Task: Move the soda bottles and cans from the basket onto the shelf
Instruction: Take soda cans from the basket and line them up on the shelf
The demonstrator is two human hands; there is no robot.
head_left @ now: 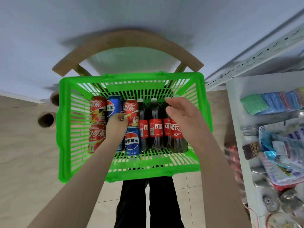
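Both hands are down inside the basket [65, 129], each closing on a drink. The left hand [117, 125] has its fingers [120, 116] curled over the near end of a blue can [112, 106] that lies on its side. Red cans touch that can on either side of the fingers, and a second blue can [132, 140] lies just beside the wrist.

The right hand [181, 111] has its fingertips [170, 102] pinched round the neck of a cola bottle [167, 127], just below the cap. Two more bottles lie to the left of those fingers. A fourth lies under the palm, pressed against the held one.

Farther out, the basket sits on a wooden chair [128, 41]. The shelf [233, 116] stands well off to the right of the right hand, with packets and what look like can tops already on it.

This looks like the pick-up step, early in the task, since the basket is nearly full and neither drink has lifted clear. The next move calls for firm grips and a straight lift, so the packed neighbours are not dragged along. Then both hands must swing right over the basket's rim to the shelf.
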